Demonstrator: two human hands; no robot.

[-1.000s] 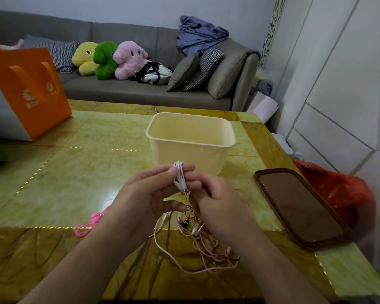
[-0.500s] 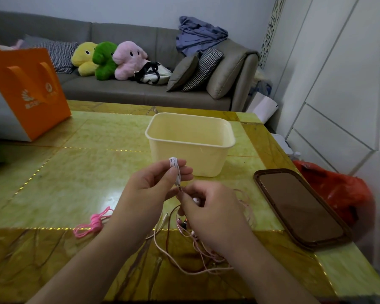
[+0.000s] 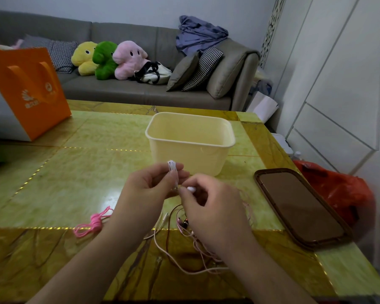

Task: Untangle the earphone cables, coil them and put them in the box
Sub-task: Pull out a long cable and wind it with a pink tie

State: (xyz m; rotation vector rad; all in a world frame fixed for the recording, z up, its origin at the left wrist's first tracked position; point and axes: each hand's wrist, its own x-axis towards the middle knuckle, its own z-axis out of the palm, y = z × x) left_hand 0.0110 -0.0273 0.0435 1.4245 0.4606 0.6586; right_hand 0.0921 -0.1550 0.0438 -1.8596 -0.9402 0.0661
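1. Head view: left hand (image 3: 149,187) pinches a small white coiled earphone cable (image 3: 172,170) above the tabletop's centre.
2. Right hand (image 3: 213,207) pinches its loose white end (image 3: 191,189).
3. Judged step: finishing the coil.
4. Next: tuck the end, then drop the coil into the cream plastic box (image 3: 190,141) near the far edge; the pink tangled cables (image 3: 184,249) remain at the near edge.

Left grip (image 3: 149,185) pinches a white coil (image 3: 172,170); right grip (image 3: 211,207) pinches its end. Tangled cables (image 3: 184,244) lie near the desk's (image 3: 86,172) front edge, box (image 3: 190,141) behind.
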